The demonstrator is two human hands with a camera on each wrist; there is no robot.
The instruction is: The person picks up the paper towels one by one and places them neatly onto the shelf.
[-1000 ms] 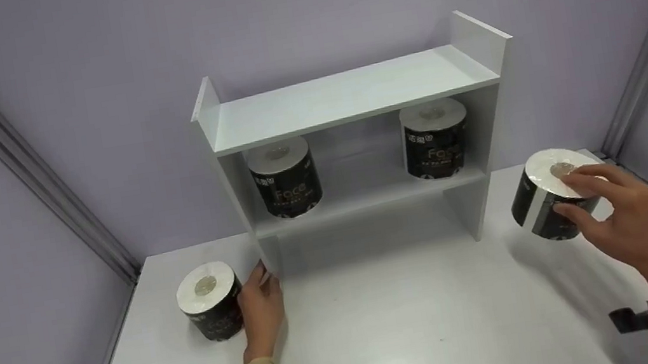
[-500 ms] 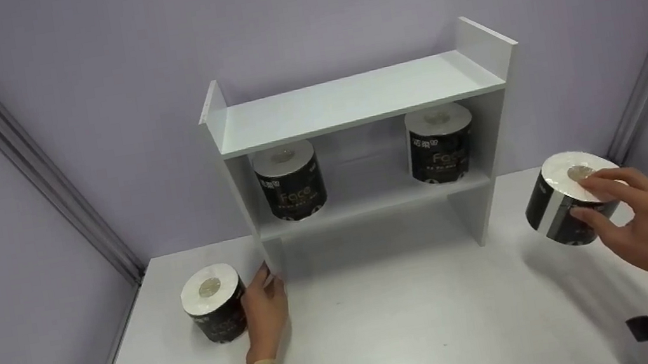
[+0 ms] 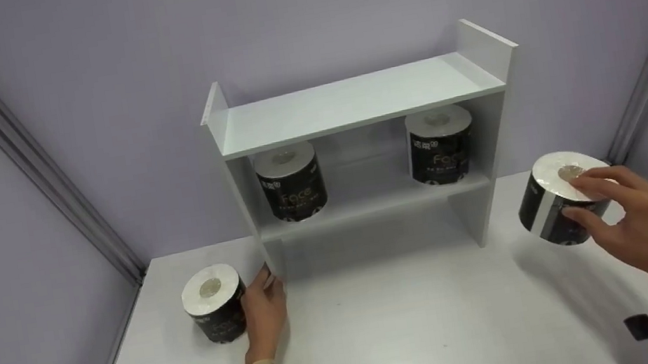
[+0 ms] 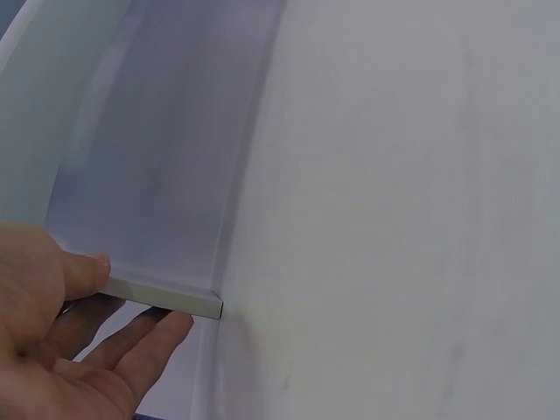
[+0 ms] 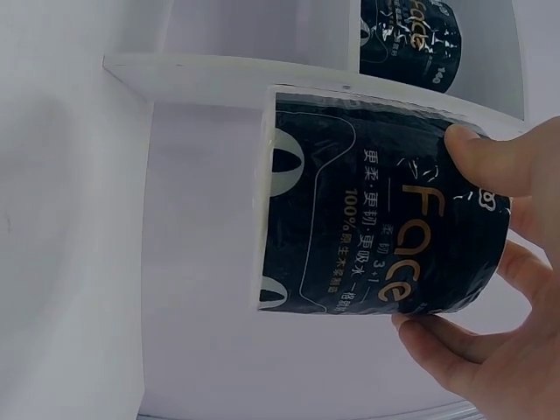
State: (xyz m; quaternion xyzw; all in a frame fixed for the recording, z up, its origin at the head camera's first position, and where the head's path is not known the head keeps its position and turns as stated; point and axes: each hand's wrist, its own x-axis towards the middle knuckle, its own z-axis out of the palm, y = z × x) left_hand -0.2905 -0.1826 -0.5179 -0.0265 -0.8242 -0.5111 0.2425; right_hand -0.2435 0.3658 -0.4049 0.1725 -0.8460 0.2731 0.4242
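Observation:
My right hand (image 3: 638, 218) grips a black-and-white toilet paper roll (image 3: 547, 213) in the air, right of the white shelf (image 3: 366, 204). Thumb and fingers sit around its upper end; the roll leans slightly. In the right wrist view, the roll's dark wrapper (image 5: 341, 219) shows gold "Face" lettering. Low on the shelf's left side, my left hand (image 3: 264, 313) pinches the side panel; in the left wrist view, thumb and fingers lie on either face of the panel's edge (image 4: 166, 297). Another toilet paper roll (image 3: 220, 323) stands on the table just left of that hand.
Two similar rolls stand on the shelf's middle board, a left roll (image 3: 295, 196) and a right roll (image 3: 442, 158). The shelf stands on a white table (image 3: 384, 327) near the purple back wall (image 3: 324, 8). Walls close off both sides.
The right hand and its roll shift slightly right, then a little back left. The view shifts slightly as well. My left hand keeps its hold on the panel.

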